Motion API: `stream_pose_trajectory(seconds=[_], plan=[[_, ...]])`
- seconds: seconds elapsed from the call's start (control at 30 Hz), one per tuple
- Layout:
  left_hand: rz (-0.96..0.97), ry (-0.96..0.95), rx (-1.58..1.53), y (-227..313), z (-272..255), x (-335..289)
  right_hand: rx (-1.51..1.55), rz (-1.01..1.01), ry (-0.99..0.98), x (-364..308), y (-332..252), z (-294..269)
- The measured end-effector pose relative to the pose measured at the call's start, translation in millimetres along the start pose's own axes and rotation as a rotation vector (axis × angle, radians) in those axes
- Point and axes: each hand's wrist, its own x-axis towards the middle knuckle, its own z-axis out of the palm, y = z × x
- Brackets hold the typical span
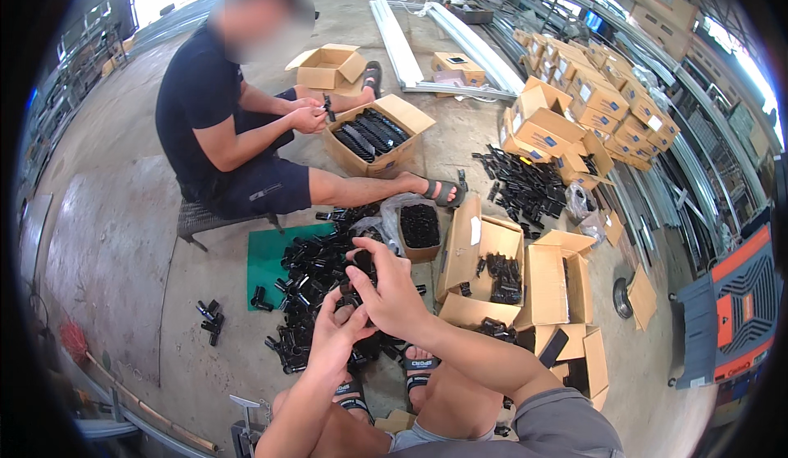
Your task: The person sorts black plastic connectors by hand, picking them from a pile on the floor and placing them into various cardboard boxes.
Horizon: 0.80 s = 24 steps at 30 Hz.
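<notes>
Above a heap of black fittings (308,294), my two hands come together in front of my knees. My right hand (390,290) curls its thumb and fingers around a small black fitting (364,266), which is partly hidden by the fingers. Just below it, my left hand (341,331) is closed with its fingertips at the lower end of a dark piece; whether this is the same fitting I cannot tell. Under the heap lies a green sheet (267,265). Beside it stands a small carton (420,232) full of small black parts.
Across from me a co-worker (213,113) sits on a low stool, holding a black part over a carton (349,156) of neatly stacked black pieces. To the right are open cartons (460,253), another black heap (525,183) and an orange-grey case (726,310). A stick (148,409) lies at the lower left.
</notes>
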Motion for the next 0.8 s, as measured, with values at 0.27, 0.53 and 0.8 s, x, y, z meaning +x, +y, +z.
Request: stream_pose_trajectory(seconds=[0.27,0.53,0.8], plan=[[0.167,0.129,-0.256,5,-8,10,0.376,0.361,-0.095,-7,-4,8],[0.298,0.143,-0.121,14,-11,13,0.356,0.242,-0.157,-7,3,5],[0.324,0.105,0.147,6,-6,16,0.765,0.484,-0.242,-10,31,-4]])
